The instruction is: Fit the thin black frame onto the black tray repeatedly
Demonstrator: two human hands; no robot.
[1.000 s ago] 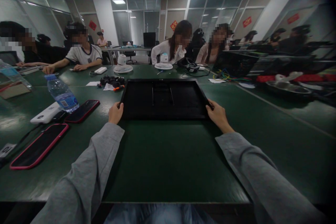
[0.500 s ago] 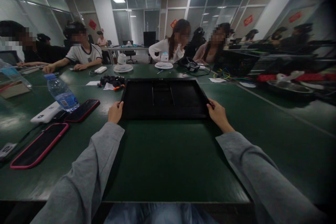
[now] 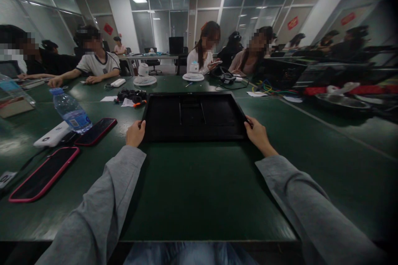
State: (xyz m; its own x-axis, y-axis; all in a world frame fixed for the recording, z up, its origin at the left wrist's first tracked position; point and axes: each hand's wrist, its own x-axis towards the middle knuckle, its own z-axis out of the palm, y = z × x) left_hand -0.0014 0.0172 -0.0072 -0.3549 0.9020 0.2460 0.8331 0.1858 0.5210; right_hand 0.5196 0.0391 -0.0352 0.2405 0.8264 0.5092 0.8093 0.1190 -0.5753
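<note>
Two hands are gripping a black tray, the left hand (image 3: pixel 135 133) clamping its left side and the right hand (image 3: pixel 257 134) its right, so they're apart. The black tray (image 3: pixel 191 118) is sitting on the green table (image 3: pixel 205 190), just past the bare front part. Over on the left, a water bottle (image 3: pixel 70 111) is leaning near two red-edged phones (image 3: pixel 45 174).

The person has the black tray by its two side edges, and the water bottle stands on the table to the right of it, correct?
Not quite: the head view shows the water bottle to the left of the black tray; the rest is right.
</note>
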